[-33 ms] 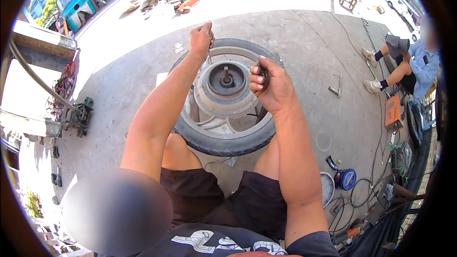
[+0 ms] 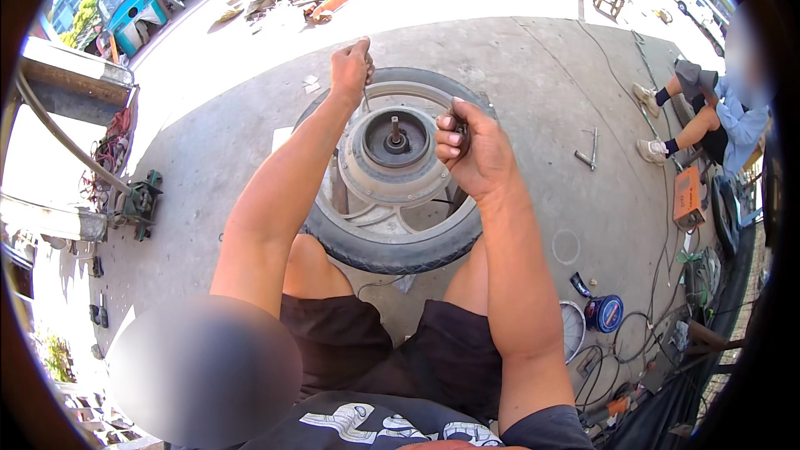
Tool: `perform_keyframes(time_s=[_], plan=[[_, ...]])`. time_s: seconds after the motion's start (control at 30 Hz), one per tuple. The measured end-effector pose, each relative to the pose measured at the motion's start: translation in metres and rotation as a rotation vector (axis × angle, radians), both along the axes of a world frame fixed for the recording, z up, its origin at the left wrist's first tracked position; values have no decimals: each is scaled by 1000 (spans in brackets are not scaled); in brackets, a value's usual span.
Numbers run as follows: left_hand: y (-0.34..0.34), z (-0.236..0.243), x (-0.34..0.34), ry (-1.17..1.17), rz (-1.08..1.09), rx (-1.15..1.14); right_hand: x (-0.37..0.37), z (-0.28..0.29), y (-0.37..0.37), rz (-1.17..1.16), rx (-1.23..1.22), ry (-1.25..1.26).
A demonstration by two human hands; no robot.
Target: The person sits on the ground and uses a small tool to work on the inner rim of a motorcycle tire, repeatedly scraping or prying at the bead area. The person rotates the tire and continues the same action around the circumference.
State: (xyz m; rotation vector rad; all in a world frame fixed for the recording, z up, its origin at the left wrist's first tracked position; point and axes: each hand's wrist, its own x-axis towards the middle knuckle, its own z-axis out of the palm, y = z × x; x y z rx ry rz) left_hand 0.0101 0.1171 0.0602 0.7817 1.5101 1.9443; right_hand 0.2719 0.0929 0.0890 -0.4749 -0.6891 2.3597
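Observation:
A wheel with a black tyre (image 2: pixel 392 260) and a grey hub (image 2: pixel 377 171) lies flat on the floor before my knees. An axle (image 2: pixel 395 127) stands up from the hub's dark round recess. Above the far left of the rim, my left hand (image 2: pixel 350 73) is closed around a thin metal rod (image 2: pixel 366 101) that points down toward the hub. My right hand (image 2: pixel 483 154), over the wheel's right side, has its fingers curled round a small dark part (image 2: pixel 461 131). Most of that part is hidden by the fingers, so its kind does not show.
At the right sits a person in a blue shirt (image 2: pixel 744 121). Two metal tools (image 2: pixel 587 160) lie on the concrete. Farther right are an orange box-shaped machine (image 2: pixel 689 197) and tangled cables. A blue tub (image 2: pixel 604 314) stands near my right knee; a metal bench vise (image 2: pixel 142 204) is at left.
My hands, the rod and the wheel stay as they were. Only the seated person at the right has shifted slightly.

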Motion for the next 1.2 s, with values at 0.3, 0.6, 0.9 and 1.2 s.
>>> perform_keyframes(time_s=[0.3, 0.6, 0.9, 1.2], plan=[[2, -2, -1, 15, 3, -6, 0, 0, -1, -27, 7, -11], [1, -6, 0, 100, -19, -38, 0, 0, -1, -33, 21, -24], [-5, -19, 0, 307, -40, -29, 1, 0, -1, -28, 16, -19], [-19, -16, -1, 241, -139, 50, 1, 1, -2, -37, 19, -25]])
